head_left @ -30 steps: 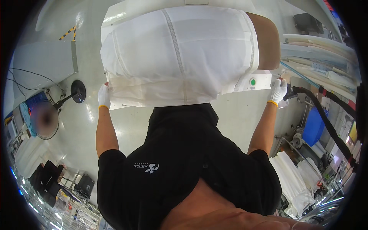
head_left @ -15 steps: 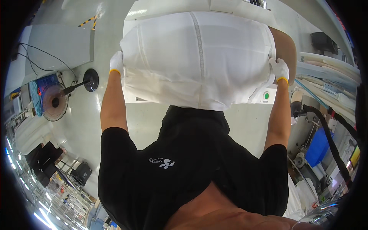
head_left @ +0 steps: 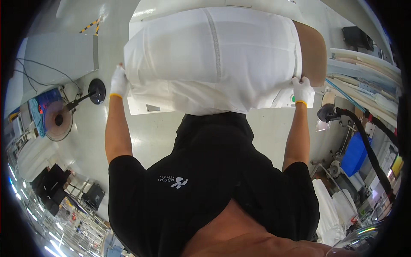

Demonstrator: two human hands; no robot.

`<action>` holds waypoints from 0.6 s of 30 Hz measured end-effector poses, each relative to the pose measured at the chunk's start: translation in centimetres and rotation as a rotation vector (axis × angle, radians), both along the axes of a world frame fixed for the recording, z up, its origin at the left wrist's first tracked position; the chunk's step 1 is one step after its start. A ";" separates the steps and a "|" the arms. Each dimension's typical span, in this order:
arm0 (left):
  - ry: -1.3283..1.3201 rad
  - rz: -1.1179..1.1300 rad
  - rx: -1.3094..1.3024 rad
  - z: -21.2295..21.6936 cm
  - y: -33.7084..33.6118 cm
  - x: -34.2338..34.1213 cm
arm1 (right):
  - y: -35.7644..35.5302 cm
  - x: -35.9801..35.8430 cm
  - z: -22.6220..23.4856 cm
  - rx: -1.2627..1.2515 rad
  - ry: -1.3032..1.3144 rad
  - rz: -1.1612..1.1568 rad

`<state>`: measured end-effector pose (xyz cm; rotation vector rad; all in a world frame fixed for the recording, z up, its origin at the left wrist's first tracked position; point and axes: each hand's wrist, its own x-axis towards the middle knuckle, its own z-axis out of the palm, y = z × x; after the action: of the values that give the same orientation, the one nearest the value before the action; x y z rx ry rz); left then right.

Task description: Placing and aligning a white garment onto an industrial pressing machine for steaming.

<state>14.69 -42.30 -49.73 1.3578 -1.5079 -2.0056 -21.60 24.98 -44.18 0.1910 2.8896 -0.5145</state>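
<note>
A large piece of white cloth [head_left: 252, 51] with a grey seam strip down its middle is drawn over a rounded form in front of me. From its right end sticks out the brown end of the form [head_left: 314, 53]. My left hand [head_left: 118, 83], in a white glove with a yellow cuff, is beside the cloth's left edge with its fingers stretched forward, seemingly apart from it. At the lower right corner my right hand [head_left: 302, 91], gloved the same way, pinches the edge of the cloth. The cloth's near side hangs in loose folds against my shirt.
Beneath the cloth is a white machine [head_left: 143, 106] with a green button [head_left: 293, 99]. A fan [head_left: 59, 119] stands to the left, near a grey panel [head_left: 64, 55]. On the right are stacked pale boards [head_left: 364, 70], a black hose [head_left: 364, 145] and a blue bin [head_left: 354, 155].
My left hand has come off the cloth's left edge and moved outward and a little nearer. The right hand has slid toward me along the right edge, uncovering more of the brown form.
</note>
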 end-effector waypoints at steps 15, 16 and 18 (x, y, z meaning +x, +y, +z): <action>-0.440 -0.111 -0.579 6.9 -11.1 -17.7 | -5.0 -19.5 9.6 -0.302 0.548 0.089; -0.407 -0.100 -0.488 3.0 -9.2 -13.0 | -4.8 -18.7 8.8 -0.296 0.615 0.149; -0.328 -0.150 -0.283 -2.4 -0.3 -8.9 | 0.1 -14.6 6.2 -0.120 0.604 0.104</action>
<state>5.84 -42.60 -52.15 1.5431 -2.0025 -1.6201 -36.17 25.11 -38.01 -0.1648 3.4006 -0.8465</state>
